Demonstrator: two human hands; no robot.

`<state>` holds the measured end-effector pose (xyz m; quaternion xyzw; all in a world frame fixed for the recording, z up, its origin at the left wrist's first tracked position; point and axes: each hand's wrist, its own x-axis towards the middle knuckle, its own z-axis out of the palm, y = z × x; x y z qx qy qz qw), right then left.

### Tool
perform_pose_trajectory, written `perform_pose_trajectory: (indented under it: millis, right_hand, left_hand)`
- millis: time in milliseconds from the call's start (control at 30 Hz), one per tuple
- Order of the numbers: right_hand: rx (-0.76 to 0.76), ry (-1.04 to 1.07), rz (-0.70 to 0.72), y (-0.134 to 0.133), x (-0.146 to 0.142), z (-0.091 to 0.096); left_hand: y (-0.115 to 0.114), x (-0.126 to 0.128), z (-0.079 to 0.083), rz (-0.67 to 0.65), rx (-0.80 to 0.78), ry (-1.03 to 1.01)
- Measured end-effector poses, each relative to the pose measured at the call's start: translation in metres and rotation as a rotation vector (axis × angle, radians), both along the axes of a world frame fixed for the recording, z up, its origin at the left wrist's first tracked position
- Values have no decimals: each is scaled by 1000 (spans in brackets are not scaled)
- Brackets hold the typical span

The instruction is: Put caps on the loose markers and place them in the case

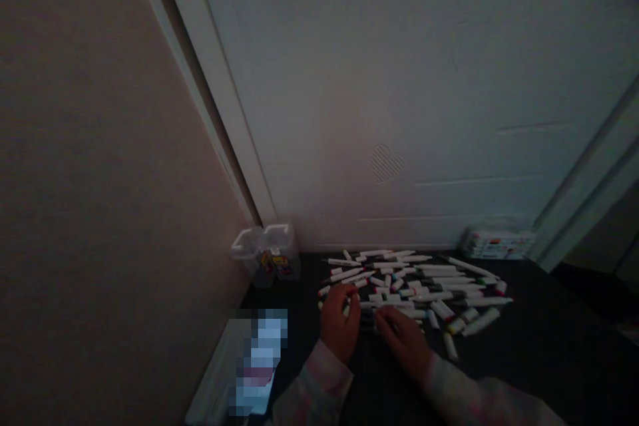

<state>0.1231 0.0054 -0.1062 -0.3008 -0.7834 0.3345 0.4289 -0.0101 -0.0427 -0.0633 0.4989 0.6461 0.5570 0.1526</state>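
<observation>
Many white markers (439,296) lie scattered with loose caps (442,310) on a dark tabletop (389,379). At the left front of the pile is my left hand (340,323), its fingers curled together. A small pale piece shows by its thumb, but I cannot make out whether it is gripped. My right hand (407,339) is just to the right, with thumb and fingers drawn together at the front edge of the markers. What its fingertips hold, if anything, is hidden. The two hands are apart, with markers between and beyond them. The picture is dim.
Two clear plastic containers (284,249) stand at the back left, by the wall. A white patterned box (499,243) sits at the back right. A lit, blurred-out screen (267,359) lies at the left edge. A white panel (339,113) rises behind the table.
</observation>
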Motion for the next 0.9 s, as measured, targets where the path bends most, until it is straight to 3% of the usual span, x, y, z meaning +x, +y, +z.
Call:
perform_pose_trajectory:
  millis: [133, 367, 600, 767, 900]
  right_hand:
    - [305, -35, 25, -13, 3, -19]
    - [402, -75, 53, -17, 6, -12]
    - [565, -99, 113, -18, 5, -1]
    - [704, -121, 167, -16, 4, 1]
    - [778, -213, 91, -13, 4, -3]
  left_hand:
    - [4, -13, -19, 130, 37, 69]
    - [2, -28, -35, 224, 6, 110]
    - [3, -23, -36, 259, 232, 247]
    - [2, -24, -32, 290, 292, 254]
    - [-6, -21, -25, 273, 312, 264]
